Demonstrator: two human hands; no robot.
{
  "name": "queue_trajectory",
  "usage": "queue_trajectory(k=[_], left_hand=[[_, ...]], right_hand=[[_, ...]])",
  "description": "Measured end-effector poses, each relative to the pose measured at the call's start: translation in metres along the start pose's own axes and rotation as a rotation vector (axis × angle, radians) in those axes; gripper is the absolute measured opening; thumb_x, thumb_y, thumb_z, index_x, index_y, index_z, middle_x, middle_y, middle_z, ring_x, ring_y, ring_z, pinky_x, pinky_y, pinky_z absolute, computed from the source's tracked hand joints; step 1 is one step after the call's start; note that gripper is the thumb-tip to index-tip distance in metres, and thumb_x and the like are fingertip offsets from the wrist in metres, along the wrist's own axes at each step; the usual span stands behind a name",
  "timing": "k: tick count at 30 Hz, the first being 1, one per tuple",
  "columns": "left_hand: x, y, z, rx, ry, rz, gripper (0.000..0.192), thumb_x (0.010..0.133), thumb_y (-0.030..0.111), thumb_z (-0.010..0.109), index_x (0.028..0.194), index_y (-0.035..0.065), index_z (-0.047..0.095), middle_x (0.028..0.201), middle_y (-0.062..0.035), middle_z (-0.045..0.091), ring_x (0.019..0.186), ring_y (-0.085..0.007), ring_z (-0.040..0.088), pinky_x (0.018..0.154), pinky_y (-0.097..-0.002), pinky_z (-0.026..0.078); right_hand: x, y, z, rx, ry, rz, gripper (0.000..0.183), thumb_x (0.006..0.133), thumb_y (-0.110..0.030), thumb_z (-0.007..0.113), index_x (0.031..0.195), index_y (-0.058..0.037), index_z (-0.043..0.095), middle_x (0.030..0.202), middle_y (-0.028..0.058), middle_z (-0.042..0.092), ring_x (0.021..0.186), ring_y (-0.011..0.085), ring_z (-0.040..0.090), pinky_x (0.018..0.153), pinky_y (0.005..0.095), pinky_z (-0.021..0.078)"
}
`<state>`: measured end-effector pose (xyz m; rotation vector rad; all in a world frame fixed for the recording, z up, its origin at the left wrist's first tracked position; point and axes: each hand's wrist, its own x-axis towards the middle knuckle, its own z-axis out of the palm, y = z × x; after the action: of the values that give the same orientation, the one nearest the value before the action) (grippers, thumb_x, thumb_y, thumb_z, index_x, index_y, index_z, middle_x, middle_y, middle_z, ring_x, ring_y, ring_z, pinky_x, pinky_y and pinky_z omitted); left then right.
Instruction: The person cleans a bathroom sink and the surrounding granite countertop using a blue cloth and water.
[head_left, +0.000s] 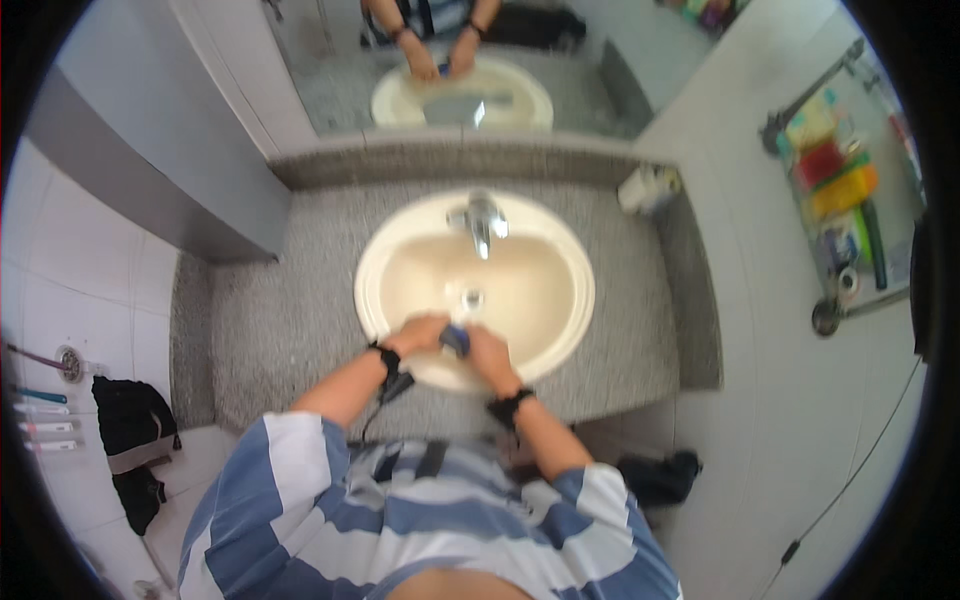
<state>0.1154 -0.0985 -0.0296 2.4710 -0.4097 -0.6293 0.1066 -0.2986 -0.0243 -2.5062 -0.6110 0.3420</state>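
My left hand and my right hand meet above the near side of a cream oval washbasin. Between them is a small blue and dark grey object, and the fingers of both hands close around it. Blur and the fingers hide what kind of object it is. A chrome tap stands at the basin's far rim, with the drain just beyond my hands. Black bands circle both wrists.
Grey stone countertop surrounds the basin. A mirror stands behind it. A white container sits in the back right corner. On the right wall, a glass shelf carries several toiletries. Black cloth hangs at left.
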Motion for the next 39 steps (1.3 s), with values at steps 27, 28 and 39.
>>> queue_trajectory(k=[27, 28, 39], left_hand=[[-0.271, -0.04, -0.108, 0.088, 0.58, -0.697, 0.03, 0.073, 0.002, 0.063, 0.102, 0.0045, 0.06, 0.106, -0.0168, 0.06, 0.099, -0.0361, 0.059, 0.082, -0.0447, 0.047], [-0.27, -0.041, -0.105, 0.147, 0.482, -0.712, 0.036, 0.071, 0.0, 0.063, 0.106, 0.0046, 0.061, 0.112, -0.0166, 0.061, 0.103, -0.0357, 0.059, 0.085, -0.0428, 0.048], [-0.229, -0.013, -0.044, 0.03, 0.227, -0.23, 0.052, 0.079, 0.012, 0.068, 0.129, 0.0056, 0.055, 0.129, -0.0186, 0.057, 0.119, -0.0376, 0.053, 0.101, -0.0448, 0.043]], right_hand=[[-0.022, -0.003, 0.001, 0.068, -0.028, 0.05, 0.049, 0.067, -0.032, 0.077, 0.109, -0.0099, 0.064, 0.098, 0.0161, 0.065, 0.092, 0.0355, 0.064, 0.08, 0.0441, 0.0529], [-0.021, -0.002, 0.005, 0.036, -0.25, 0.077, 0.053, 0.066, -0.034, 0.077, 0.111, -0.0095, 0.065, 0.1, 0.0178, 0.066, 0.094, 0.0365, 0.064, 0.083, 0.044, 0.0523], [-0.029, -0.037, -0.003, -0.149, -0.095, 0.133, 0.049, 0.067, -0.036, 0.077, 0.109, -0.0108, 0.067, 0.101, 0.0157, 0.066, 0.095, 0.0346, 0.064, 0.082, 0.0425, 0.0527]])
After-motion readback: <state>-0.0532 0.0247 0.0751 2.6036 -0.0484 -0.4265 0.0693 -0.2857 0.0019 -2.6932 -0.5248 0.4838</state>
